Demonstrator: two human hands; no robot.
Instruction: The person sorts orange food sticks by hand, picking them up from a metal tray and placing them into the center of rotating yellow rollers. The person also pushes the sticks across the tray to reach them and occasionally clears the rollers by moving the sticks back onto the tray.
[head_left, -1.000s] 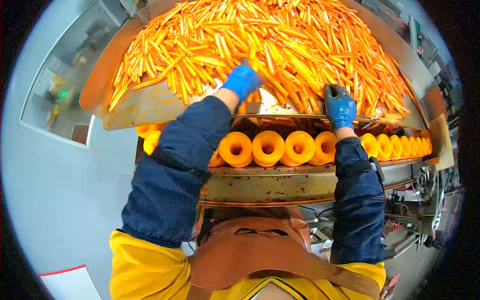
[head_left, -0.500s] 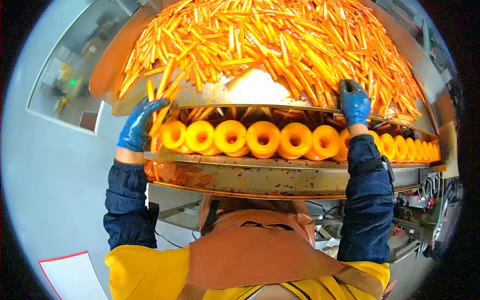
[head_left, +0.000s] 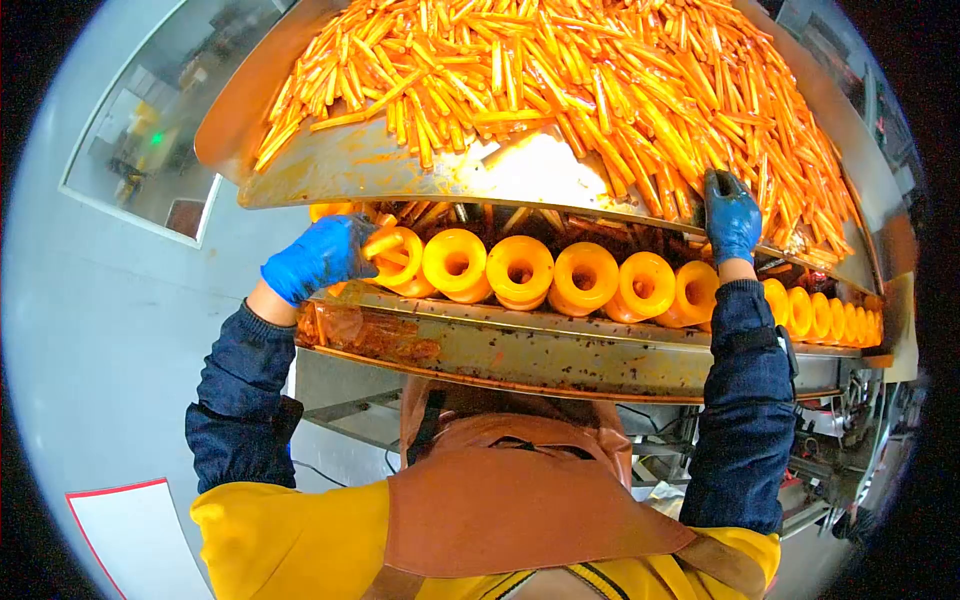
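My left hand (head_left: 318, 260), in a blue glove, is closed around a few orange sticks (head_left: 386, 246) at the left end of the row of orange funnels (head_left: 520, 272). The tips of these sticks lie over the mouth of one funnel. On the right, my right hand (head_left: 733, 218), in a stained blue glove, rests at the front edge of the metal tray (head_left: 350, 172), beside the pile of glossy orange sticks (head_left: 560, 70). Its fingers are curled; what they hold, if anything, is hidden.
Below the funnels runs a metal trough (head_left: 560, 352) with red-orange residue at its left end. Machine parts and cables (head_left: 830, 440) stand at the right. A window (head_left: 150, 120) is in the wall at the upper left.
My left hand has moved from the pile down and left, with sticks in it, to the leftmost funnels. My right hand has stayed at the tray's edge. The whole view has shifted slightly.
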